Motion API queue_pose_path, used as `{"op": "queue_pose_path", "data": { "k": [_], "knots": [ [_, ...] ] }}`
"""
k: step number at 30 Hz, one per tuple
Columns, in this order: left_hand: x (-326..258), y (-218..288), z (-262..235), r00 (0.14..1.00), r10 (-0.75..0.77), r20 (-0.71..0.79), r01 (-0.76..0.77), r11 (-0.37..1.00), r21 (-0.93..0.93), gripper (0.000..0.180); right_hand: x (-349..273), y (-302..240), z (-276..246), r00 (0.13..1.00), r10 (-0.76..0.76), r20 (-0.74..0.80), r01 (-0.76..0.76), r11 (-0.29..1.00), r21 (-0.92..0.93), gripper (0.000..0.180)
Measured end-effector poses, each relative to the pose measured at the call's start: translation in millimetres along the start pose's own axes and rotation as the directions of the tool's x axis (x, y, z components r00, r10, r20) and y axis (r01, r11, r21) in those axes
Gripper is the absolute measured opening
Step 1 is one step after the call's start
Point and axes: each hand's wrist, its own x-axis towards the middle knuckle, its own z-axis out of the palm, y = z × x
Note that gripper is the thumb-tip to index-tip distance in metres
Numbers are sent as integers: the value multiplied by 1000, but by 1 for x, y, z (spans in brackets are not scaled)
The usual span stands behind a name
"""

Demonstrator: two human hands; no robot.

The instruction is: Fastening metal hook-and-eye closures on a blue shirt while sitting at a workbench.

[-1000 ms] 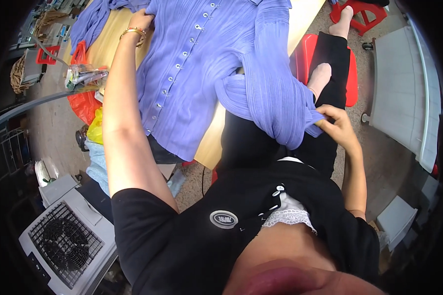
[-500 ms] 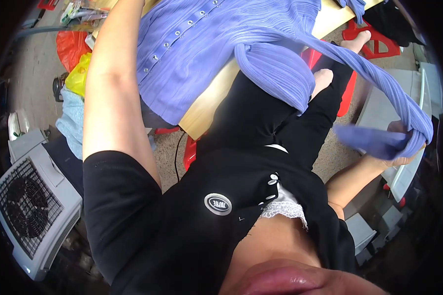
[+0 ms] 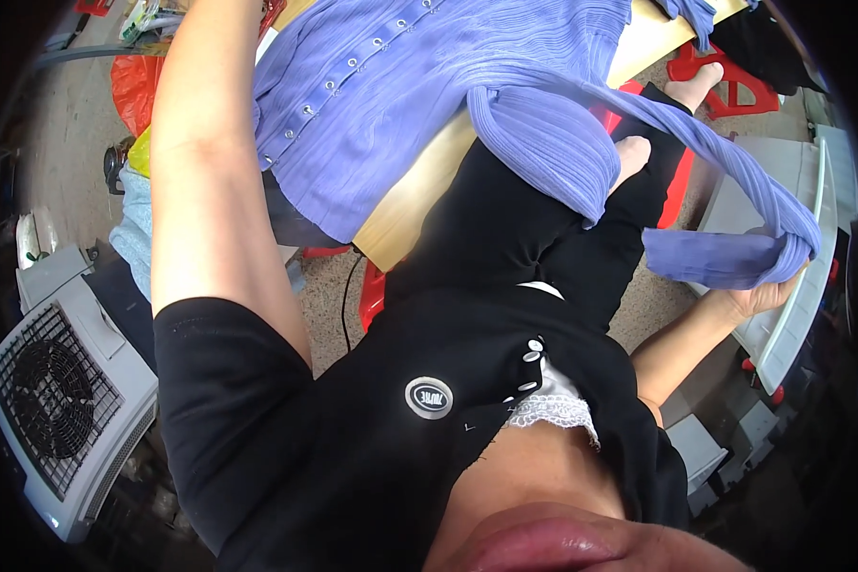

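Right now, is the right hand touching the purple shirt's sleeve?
Touching. The head view shows the right hand closed around the end of the sleeve, which stretches taut from the purple shirt lying on the wooden table.

Right hand (image 3: 767,296) grip closed, left arm outstretched

To your lower left stands a grey box fan (image 3: 52,405) with a black grille. Above it you have a light blue cloth (image 3: 135,229), then yellow (image 3: 141,153) and orange-red plastic bags (image 3: 132,81) near the wooden table (image 3: 419,191). Below the table edge, a red plastic stool (image 3: 372,291) on the speckled floor (image 3: 326,315). Another red stool (image 3: 725,81) sits upper right. At your right lies a pale grey panel (image 3: 782,324).
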Motion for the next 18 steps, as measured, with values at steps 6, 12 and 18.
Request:
{"op": "queue_pose_path", "data": {
  "k": [6, 12, 18],
  "knots": [
    [-16, 67, -15, 853, 470, 229, -472, 506, 722, 31, 5, 10, -18, 996, -55, 65, 54, 998, 19, 33],
    [-53, -3, 32, 765, 532, -362, -266, 774, 574, 38, -17, -7, -6, 994, -78, 77, 85, 991, -99, 32],
    [-72, -44, 36, 784, 542, -303, -24, 514, 858, 42, -20, -1, -1, 996, -89, 17, 91, 990, -107, 31]
  ]
}}
